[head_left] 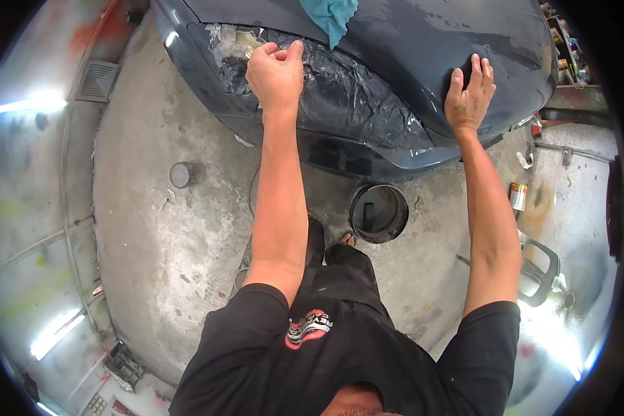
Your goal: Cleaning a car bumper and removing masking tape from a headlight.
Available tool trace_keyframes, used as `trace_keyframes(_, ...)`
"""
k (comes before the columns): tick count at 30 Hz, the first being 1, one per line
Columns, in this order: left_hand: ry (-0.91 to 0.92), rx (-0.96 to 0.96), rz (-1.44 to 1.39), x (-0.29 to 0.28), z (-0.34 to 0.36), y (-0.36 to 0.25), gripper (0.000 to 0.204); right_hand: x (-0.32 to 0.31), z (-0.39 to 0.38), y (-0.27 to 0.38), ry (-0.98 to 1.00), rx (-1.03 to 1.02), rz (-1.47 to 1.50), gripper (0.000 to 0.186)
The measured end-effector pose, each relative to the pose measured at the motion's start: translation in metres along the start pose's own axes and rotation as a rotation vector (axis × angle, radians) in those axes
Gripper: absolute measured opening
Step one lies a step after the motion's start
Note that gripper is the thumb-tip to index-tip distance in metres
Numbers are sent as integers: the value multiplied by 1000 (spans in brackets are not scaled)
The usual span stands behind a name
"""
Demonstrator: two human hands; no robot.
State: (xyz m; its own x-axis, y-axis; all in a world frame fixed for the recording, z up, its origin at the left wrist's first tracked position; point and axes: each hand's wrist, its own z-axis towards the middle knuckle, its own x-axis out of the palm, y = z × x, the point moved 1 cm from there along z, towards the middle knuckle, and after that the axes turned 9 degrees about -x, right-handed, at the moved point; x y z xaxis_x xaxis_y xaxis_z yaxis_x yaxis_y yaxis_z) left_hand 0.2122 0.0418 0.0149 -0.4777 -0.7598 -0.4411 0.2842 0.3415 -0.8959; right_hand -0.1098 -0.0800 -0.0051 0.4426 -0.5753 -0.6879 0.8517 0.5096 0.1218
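Observation:
The front of a dark grey car [423, 48] lies before me. Crinkled black plastic sheeting [347, 90] covers its headlight area, with pale tape-like patches [232, 43] at the upper left end. My left hand [276, 75] is closed above that end, fingers curled and thumb against them. A yellowish translucent strip [251, 47] shows right beside these fingers; whether they pinch it is hidden. To the right of the sheeting, my right hand [471, 96] rests flat on the grey bodywork, fingers outstretched. A teal cloth [331, 19] hangs over the hood between my hands.
On the concrete floor, a black bucket [399, 227] with liquid stands near my feet, and a grey can [182, 175] stands to the left. A small tin [518, 196] and a grey plastic chair [549, 267] are at the right. Cluttered shelving [567, 52] stands at the far right.

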Motion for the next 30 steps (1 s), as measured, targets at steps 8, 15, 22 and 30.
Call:
trace_keyframes(8,140,-126,188,5,-3,-12,38,0,0,1,6,1,-11,56)
trace_keyframes(15,-29,253,304,17,-25,-9,17,0,1,0,-48,-15,16,56)
trace_keyframes(22,87,264,187,13,-50,2,21,3,-1,-4,-54,-24,-7,55)
trace_keyframes(30,496,271,-209,34,-138,17,18,-7,4,7,-96,-57,-37,53)
